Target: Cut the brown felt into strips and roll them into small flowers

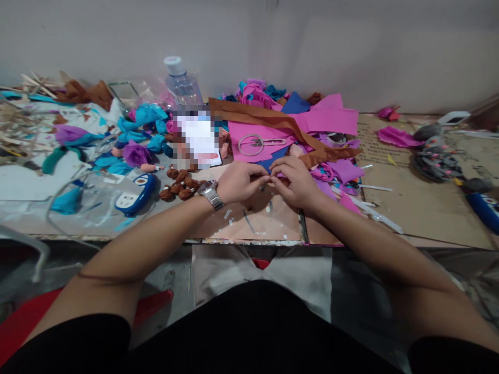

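Note:
My left hand (pixel 238 182), with a metal watch (pixel 210 194) on its wrist, and my right hand (pixel 297 182) meet fingertip to fingertip over the table's middle. Both are closed in a pinch on a small brown piece (pixel 281 181) that is mostly hidden by the fingers. Left of my left hand lies a cluster of small brown rolled buds (pixel 180 184). Just beyond my hands lie a long brown crepe strip (pixel 280 122) and pink paper sheets (pixel 327 120).
Scissors (pixel 257 143) rest on the pink paper. A water bottle (pixel 181 85) stands at the back. Purple paper roses (pixel 136 154), blue paper scraps (pixel 146 115) and a blue power strip (pixel 134 196) lie left. White sticks (pixel 384 221) and dark yarn (pixel 436 161) lie right.

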{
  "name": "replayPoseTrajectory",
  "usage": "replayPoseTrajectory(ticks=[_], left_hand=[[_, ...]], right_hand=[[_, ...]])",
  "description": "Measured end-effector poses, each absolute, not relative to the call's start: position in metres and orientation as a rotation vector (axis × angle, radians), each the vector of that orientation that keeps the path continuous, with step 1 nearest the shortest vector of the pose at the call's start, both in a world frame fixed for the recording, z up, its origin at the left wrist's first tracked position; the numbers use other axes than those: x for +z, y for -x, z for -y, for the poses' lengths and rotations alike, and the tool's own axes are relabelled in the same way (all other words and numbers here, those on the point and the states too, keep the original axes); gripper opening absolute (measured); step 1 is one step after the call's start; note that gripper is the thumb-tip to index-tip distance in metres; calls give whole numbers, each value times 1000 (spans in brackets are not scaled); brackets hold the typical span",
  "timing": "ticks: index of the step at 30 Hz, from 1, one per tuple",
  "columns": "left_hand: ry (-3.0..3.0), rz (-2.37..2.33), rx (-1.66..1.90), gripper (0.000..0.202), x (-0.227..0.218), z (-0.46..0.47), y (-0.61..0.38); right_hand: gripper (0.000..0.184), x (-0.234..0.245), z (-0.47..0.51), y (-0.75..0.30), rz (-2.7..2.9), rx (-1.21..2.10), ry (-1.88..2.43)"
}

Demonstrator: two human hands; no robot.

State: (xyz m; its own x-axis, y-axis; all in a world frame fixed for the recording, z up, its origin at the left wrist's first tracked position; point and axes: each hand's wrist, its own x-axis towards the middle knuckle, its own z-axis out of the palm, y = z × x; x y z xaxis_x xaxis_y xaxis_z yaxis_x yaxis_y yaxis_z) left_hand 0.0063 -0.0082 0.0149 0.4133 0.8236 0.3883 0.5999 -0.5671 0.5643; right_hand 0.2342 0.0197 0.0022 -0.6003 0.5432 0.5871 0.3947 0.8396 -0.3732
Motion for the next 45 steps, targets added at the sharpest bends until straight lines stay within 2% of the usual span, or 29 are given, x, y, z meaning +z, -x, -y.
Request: replayPoseTrajectory(ticks=[7, 19, 29, 38, 45], left_hand=[[-2562, -1230, 941, 28, 12, 11, -10], [-2246, -1237, 961, 24, 20, 11, -11], [-2603, -1218, 978, 28, 9, 11, -12], [-2481, -1233, 959, 29, 16, 14, -11], [-2580, -1201, 952, 27, 8, 10, -9]], right_hand=[[11, 1, -21, -233, 2277, 339, 712], [10, 5, -19, -236, 2236, 283, 698], [8, 4, -19, -233, 2247, 339, 708], [8, 2, -19, -233, 2223, 330, 696], [2, 6, -17, -237, 2290, 284, 703]])
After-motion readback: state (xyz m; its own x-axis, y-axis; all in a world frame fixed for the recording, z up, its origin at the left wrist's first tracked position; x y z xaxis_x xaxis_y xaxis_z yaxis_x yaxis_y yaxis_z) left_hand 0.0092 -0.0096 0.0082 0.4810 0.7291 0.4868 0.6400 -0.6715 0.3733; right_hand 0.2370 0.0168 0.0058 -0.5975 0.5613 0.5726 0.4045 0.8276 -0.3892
